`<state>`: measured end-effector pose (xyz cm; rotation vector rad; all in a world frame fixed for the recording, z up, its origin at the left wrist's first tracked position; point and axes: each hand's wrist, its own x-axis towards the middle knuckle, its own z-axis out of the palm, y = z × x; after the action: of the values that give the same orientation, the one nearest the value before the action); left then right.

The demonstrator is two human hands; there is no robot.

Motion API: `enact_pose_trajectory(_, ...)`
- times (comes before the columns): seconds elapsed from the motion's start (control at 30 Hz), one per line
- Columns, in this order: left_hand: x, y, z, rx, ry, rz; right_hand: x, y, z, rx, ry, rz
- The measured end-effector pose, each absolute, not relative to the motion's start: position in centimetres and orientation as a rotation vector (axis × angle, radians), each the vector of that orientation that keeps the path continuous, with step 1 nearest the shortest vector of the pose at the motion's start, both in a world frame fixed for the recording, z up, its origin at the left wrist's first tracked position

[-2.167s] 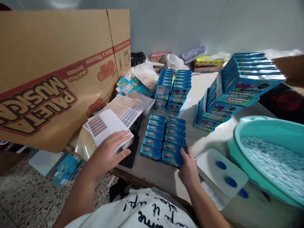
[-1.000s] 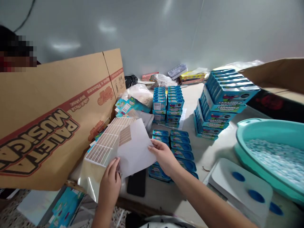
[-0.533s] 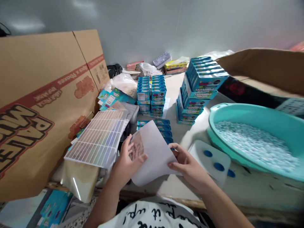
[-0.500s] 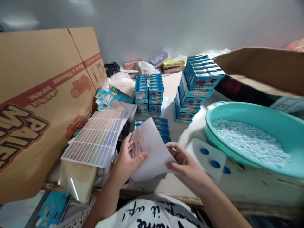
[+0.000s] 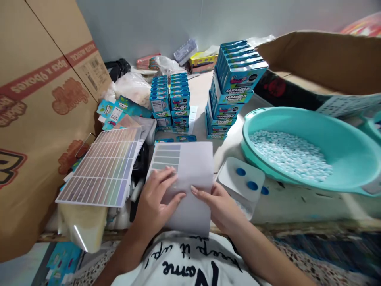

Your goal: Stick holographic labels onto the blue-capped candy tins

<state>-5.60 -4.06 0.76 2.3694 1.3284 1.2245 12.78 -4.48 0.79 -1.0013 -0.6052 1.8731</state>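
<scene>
A pale label sheet [image 5: 196,167] is in front of me at the table's near edge, with rows of grey-green strips on its upper left part. My left hand [image 5: 159,194] lies on its left side, fingers apart. At the right edge, my right hand [image 5: 222,202] pinches the sheet, thumb on top and the other fingers behind. Beyond the sheet's top edge lie small blue packs [image 5: 186,138]. A white container [image 5: 241,180] with blue dots sits just right of my right hand.
Stacked blue candy boxes [image 5: 180,101] and a taller stack [image 5: 230,93] stand behind. A turquoise basin [image 5: 351,147] of small wrapped pieces is at right. Another label sheet [image 5: 102,167] lies left, beside a large cardboard carton [image 5: 38,131]. An open carton [image 5: 321,59] stands at back right.
The sheet has turned more upright and flatter, and its strips now show. My left hand has come down flat on it. The view has shifted, so the surroundings sit higher and further left.
</scene>
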Motion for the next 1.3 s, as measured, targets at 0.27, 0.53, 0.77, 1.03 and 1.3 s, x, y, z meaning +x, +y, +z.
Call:
enact_pose_trajectory(0.27, -4.2, -5.0, 2.4, 2.077, 1.327, 1.428, 12.7, -5.0, 2.0, -0.916, -0.635, 1.931)
enact_pose_trajectory(0.53, -4.1, -5.3, 2.2, 1.548, 1.173, 1.524, 12.4, -5.2, 1.2, -0.953, -0.801, 1.766)
enact_pose_trajectory(0.77, -5.1, -4.9, 2.6, 1.123, 0.954, 1.259, 12.0, -5.9, 0.1, -0.988, -0.882, 1.595)
enact_pose_trajectory(1.03, -5.6, -4.2, 2.5, 0.93, 0.943, 1.024, 12.7, -5.8, 0.7, -1.042, -1.048, 1.544)
enact_pose_trajectory(1.3, -5.8, -3.9, 2.9, 1.051, 0.87, 1.046, 13.3, -5.3, 0.9, -1.003, -1.051, 1.59)
